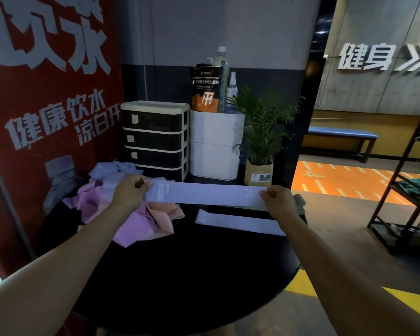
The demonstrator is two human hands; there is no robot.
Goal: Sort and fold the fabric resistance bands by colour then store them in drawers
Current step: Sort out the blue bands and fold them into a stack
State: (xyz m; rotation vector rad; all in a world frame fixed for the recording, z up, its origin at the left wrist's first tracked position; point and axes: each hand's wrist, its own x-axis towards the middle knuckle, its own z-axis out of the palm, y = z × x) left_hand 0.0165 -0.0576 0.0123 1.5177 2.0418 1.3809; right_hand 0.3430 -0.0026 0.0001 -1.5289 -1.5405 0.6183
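A lilac band is held stretched flat above the round black table, its ends pinched by the left hand and the right hand, both arms extended forward. White print and "20" are seen on it. A second lilac band lies flat on the table just below it. A crumpled pile of pink and lilac bands is heaped under the left hand. Behind, a drawer unit is set.
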